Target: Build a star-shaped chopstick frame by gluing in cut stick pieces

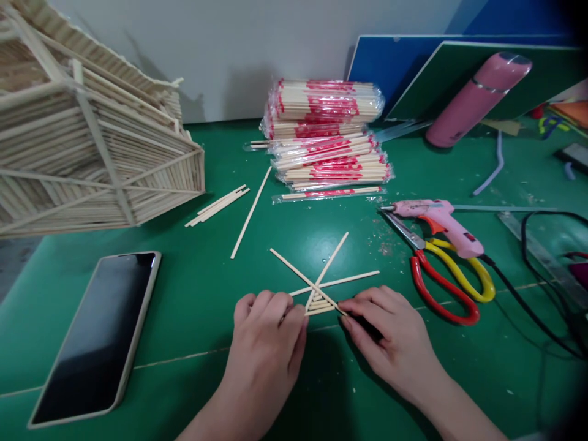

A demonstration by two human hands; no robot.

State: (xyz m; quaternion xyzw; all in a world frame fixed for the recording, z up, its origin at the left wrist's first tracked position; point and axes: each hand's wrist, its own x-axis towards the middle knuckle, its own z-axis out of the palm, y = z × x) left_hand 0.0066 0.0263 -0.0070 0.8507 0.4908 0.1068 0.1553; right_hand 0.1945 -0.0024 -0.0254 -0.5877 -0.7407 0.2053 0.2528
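Before me on the green table lies a small frame of crossed wooden sticks (316,285), with several short pieces laid as rungs inside its lower triangle. My left hand (269,337) is closed at the frame's left side, its curled fingers covering the left ends of the sticks. Between the thumb and fingertips of my right hand (390,334) is the lower right end of a slanting stick. Beyond the frame lies a single loose stick (250,213), with a few more sticks (217,206) beside it on the left.
Plastic-wrapped chopsticks (328,138) are piled at the back. A stick-built model (92,135) stands left, above a phone (96,337). To the right lie scissors (448,278), a pink glue gun (436,220) with a cord, and a tilted pink bottle (478,101) against boards.
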